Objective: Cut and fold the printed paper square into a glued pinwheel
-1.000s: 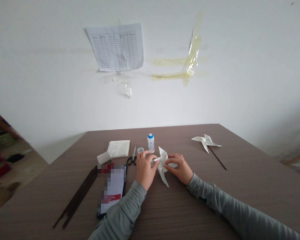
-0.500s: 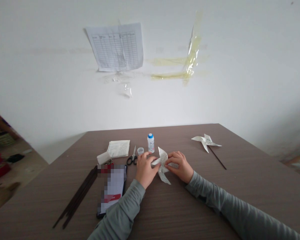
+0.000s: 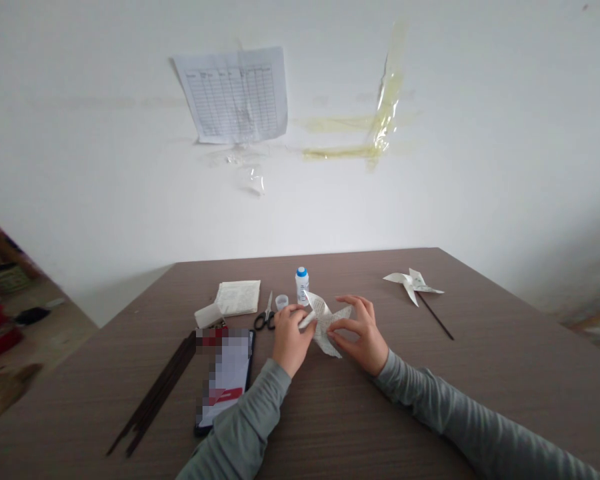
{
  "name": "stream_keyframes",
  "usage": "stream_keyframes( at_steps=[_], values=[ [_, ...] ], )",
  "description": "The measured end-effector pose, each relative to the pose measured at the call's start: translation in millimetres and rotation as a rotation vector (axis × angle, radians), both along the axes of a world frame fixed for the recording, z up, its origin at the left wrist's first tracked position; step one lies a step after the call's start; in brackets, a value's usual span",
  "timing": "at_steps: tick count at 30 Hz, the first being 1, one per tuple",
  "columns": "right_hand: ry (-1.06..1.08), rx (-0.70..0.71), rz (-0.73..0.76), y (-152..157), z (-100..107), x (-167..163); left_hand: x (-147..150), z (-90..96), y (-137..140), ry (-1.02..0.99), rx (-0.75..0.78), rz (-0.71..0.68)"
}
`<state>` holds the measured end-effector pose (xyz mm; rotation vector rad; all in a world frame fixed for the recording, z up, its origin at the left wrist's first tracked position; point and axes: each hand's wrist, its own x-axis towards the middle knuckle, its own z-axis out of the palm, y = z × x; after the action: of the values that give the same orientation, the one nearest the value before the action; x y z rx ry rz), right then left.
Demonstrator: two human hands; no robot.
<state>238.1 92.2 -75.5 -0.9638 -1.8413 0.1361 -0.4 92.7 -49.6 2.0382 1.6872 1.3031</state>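
A pinwheel folded from printed paper (image 3: 322, 323) is held just above the table between my hands. My left hand (image 3: 291, 341) grips its left blade between thumb and fingers. On the other side, my right hand (image 3: 366, 337) has thumb and forefinger pinched near the pinwheel's middle, with the other fingers raised. Just behind stands a white bottle with a blue cap (image 3: 302, 285). Beside my left hand lie black-handled scissors (image 3: 265, 320) and a small clear cap (image 3: 281, 302). Another paper pinwheel (image 3: 410, 285) on a dark stick lies at the right.
A phone (image 3: 227, 380) lies left of my left forearm, near a bundle of dark sticks (image 3: 153, 393). Behind them are a white container (image 3: 209, 315) and a stack of folded paper (image 3: 237, 297). The brown table (image 3: 380, 427) meets a white wall.
The pinwheel has tilted and turned slightly between my hands, its top blade leaning further left. My right hand's upper fingers have lifted and spread from the paper. My left hand stays nearly still.
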Motion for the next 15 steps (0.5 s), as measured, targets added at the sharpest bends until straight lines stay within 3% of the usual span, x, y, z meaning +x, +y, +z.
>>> stream_keyframes(
  at_steps=[15],
  values=[
    [0.007, -0.091, -0.021, 11.7, -7.4, 4.8, 5.8, 9.9, -5.8, -0.024, -0.053, -0.108]
  ],
)
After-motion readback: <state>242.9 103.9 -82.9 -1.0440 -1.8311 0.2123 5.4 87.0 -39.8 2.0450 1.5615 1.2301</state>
